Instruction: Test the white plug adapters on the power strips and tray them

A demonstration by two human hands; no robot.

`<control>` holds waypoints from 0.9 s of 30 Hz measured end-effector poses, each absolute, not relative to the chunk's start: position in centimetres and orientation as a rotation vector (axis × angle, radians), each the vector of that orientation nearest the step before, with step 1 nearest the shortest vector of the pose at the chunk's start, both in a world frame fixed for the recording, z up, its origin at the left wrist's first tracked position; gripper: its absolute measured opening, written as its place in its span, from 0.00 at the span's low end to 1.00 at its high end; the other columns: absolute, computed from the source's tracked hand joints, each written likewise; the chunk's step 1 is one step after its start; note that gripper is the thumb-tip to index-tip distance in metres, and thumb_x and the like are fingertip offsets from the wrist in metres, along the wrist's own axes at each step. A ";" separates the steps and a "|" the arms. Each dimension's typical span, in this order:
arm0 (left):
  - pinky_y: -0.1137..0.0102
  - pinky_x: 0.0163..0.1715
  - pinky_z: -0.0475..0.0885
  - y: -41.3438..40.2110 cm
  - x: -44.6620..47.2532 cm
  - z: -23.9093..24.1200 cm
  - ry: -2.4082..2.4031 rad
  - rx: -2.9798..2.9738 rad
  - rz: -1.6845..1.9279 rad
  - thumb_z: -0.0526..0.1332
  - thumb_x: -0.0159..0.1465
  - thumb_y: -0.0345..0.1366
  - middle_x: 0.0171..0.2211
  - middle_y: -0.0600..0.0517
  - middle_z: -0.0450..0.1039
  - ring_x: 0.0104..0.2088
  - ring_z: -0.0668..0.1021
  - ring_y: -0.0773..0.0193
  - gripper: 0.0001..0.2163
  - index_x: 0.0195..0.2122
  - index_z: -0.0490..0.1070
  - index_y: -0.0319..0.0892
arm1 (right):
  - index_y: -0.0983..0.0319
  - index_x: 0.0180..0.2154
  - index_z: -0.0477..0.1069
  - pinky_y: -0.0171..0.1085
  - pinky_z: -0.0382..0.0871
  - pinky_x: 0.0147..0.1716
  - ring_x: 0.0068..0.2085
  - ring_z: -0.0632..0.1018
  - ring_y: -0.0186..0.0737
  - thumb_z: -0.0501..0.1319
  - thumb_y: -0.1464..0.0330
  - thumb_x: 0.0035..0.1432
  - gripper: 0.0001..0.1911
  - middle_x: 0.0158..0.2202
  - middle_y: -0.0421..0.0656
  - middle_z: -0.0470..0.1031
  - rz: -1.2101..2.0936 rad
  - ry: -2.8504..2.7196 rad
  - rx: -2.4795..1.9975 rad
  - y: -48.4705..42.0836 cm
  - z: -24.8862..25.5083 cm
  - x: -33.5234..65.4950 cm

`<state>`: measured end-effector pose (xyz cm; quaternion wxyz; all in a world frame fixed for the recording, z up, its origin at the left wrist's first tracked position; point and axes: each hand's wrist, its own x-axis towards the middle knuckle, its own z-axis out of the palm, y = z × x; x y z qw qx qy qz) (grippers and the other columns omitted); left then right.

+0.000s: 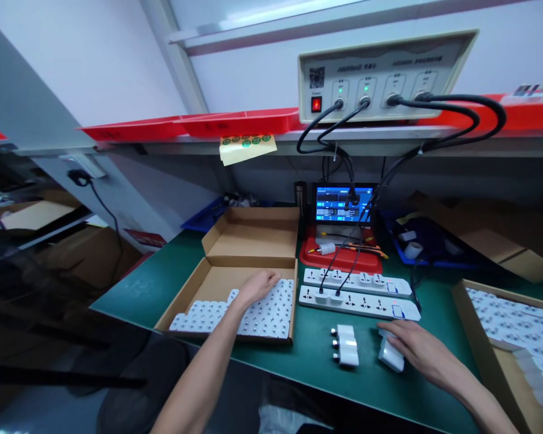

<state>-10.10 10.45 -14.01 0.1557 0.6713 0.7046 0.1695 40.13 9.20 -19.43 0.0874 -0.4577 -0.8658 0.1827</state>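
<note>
My left hand reaches into an open cardboard box and rests, fingers curled, on the rows of white chargers packed inside it. My right hand lies on the green bench mat with its fingers round a white charger near the front edge. Two more white chargers lie side by side on the mat between my hands, prongs pointing left. Just beyond them sit two white power strips with black cables plugged in.
A beige test unit on the shelf feeds black cables down to the strips. A small lit screen stands above a red tray. A second cardboard box of white parts sits at the right. Red bins line the shelf.
</note>
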 end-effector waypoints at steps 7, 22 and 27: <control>0.60 0.50 0.72 8.3 -7.7 -14.9 2.049 2.195 0.670 0.49 0.79 0.51 0.44 0.41 0.81 0.47 0.81 0.47 0.22 0.45 0.79 0.43 | 0.58 0.54 0.80 0.47 0.76 0.50 0.50 0.84 0.56 0.57 0.62 0.72 0.17 0.48 0.52 0.85 0.330 -2.470 -1.616 9.5 -18.3 39.1; 0.60 0.35 0.71 -1.7 11.3 -20.8 1.154 3.139 0.596 0.59 0.72 0.26 0.39 0.44 0.77 0.39 0.78 0.52 0.09 0.51 0.74 0.36 | 0.59 0.61 0.76 0.40 0.74 0.54 0.57 0.83 0.53 0.62 0.74 0.70 0.20 0.60 0.50 0.82 0.314 -2.458 -1.623 12.1 -16.4 37.4; 0.60 0.39 0.77 0.1 11.8 -18.2 1.193 2.766 0.656 0.60 0.74 0.33 0.41 0.46 0.77 0.41 0.78 0.52 0.09 0.54 0.72 0.41 | 0.59 0.60 0.77 0.41 0.74 0.52 0.56 0.84 0.55 0.63 0.74 0.70 0.19 0.59 0.51 0.83 0.278 -2.487 -1.648 13.2 -17.6 37.2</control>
